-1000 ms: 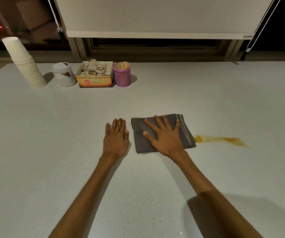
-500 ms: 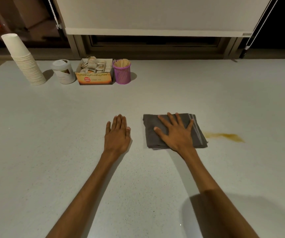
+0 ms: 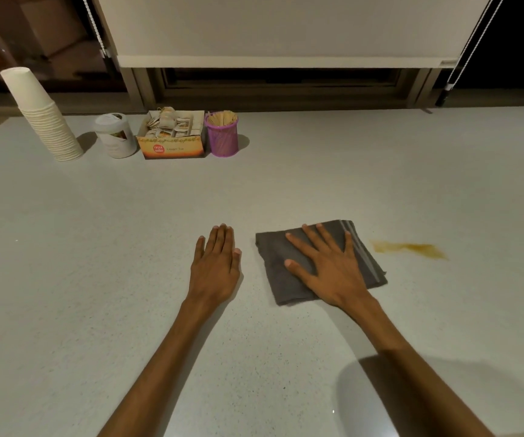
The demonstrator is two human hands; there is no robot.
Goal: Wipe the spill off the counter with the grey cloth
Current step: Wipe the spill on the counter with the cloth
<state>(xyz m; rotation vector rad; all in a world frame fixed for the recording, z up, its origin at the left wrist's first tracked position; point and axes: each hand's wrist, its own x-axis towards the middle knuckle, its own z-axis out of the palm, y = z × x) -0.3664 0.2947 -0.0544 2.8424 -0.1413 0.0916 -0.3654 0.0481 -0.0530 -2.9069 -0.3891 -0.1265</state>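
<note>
Pressing flat with fingers spread, the right hand (image 3: 333, 272) lies open on the grey cloth (image 3: 285, 279), just left of the spill (image 3: 412, 248); the left hand (image 3: 215, 269) rests open on the table (image 3: 96, 279).

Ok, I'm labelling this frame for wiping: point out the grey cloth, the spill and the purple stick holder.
grey cloth (image 3: 278, 275): head view, bare left part beside the thumb.
spill (image 3: 412, 248): head view, middle of the amber streak.
purple stick holder (image 3: 222, 140): head view, front of its mesh wall.
</note>
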